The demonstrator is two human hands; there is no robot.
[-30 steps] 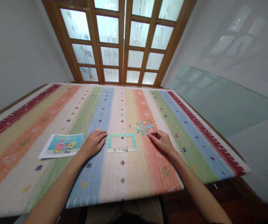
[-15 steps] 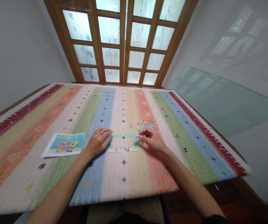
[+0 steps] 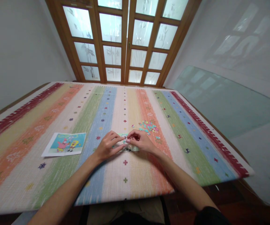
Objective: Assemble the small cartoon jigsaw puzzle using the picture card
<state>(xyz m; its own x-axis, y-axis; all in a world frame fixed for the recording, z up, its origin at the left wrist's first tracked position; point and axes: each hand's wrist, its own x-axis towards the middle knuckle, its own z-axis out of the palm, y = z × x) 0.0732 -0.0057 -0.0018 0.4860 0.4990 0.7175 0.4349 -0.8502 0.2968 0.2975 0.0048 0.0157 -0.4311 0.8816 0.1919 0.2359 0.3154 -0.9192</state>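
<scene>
A partly assembled jigsaw puzzle (image 3: 130, 149) lies flat on the striped tablecloth in front of me, its border joined and largely covered by my hands. Over its middle, my right hand (image 3: 140, 141) pinches a small puzzle piece (image 3: 124, 140) with thumb and forefinger. My left hand (image 3: 109, 144) comes in from the other side, thumb and forefinger closed around the same small piece. Fingers hide much of the piece and of the puzzle's interior. Loose puzzle pieces (image 3: 148, 126) form a scattered pile just beyond my right hand.
To the left lies a printed reference picture (image 3: 65, 144) with cartoon figures. One stray piece (image 3: 133, 126) sits left of the pile, another (image 3: 158, 137) at its near right. The tablecloth (image 3: 125, 172) covers a large table, with wood-and-glass doors (image 3: 125, 47) behind.
My right hand has moved left from the puzzle's right edge to its middle. My left hand has left the left edge and moved right to meet it. More of the pile is visible.
</scene>
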